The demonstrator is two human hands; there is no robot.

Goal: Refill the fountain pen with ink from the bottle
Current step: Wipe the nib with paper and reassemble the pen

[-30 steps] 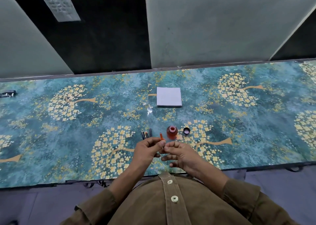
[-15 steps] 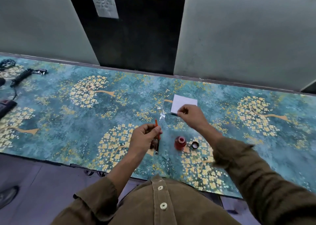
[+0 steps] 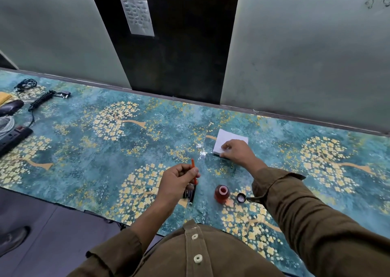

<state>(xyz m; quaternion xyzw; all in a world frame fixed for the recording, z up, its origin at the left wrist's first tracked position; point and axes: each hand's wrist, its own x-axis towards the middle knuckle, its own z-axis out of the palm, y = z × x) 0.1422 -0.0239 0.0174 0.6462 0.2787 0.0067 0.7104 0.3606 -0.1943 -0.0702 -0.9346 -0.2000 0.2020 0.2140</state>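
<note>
My left hand (image 3: 178,178) grips a thin orange pen part (image 3: 192,164), whose tip sticks up past my fingers. Just below that hand, dark pen pieces (image 3: 190,193) lie on the table. The open bottle of red ink (image 3: 221,194) stands upright to the right of them, and its small black cap (image 3: 241,198) lies beside it. Farther back, my right hand (image 3: 237,152) rests on the near edge of a white folded tissue (image 3: 228,138), fingers curled on its corner.
The table (image 3: 88,150) wears a teal cloth with yellow flower trees. At the far left lie a black power strip (image 3: 12,138), coiled cables (image 3: 42,99) and a dark case. A wall rises right behind the table. A shoe shows on the floor at lower left.
My right hand left the pen, reached back and came down on the white tissue. My left hand stayed near the pen pieces with the orange part. The camera swung left.
</note>
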